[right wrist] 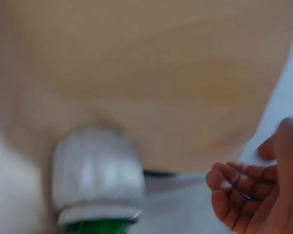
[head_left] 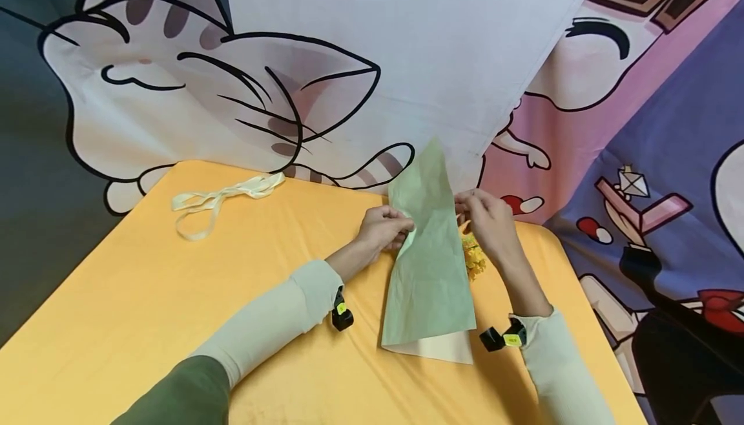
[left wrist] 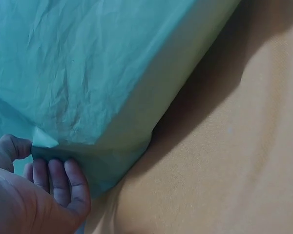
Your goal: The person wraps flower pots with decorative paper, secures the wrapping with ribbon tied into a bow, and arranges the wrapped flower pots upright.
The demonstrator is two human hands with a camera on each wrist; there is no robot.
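Observation:
A sheet of pale green wrapping paper (head_left: 433,270) stands folded at the middle of the table, its white inner side showing at the lower edge. My left hand (head_left: 385,230) pinches a small fold at its left edge; in the left wrist view the thumb and fingers of that hand (left wrist: 44,185) meet at the paper's turned corner. At the paper's right edge is my right hand (head_left: 487,221). In the right wrist view the fingers of this hand (right wrist: 249,190) are loosely curled, the thumb blurred and apart from them, with nothing visible between.
A loose cream ribbon (head_left: 223,197) lies at the back left of the yellow-covered table (head_left: 279,231). Yellow flowers (head_left: 473,257) show partly behind the paper, below my right hand. A blurred white ribbed object (right wrist: 97,170) with green beneath appears in the right wrist view. Printed cloth hangs behind the table.

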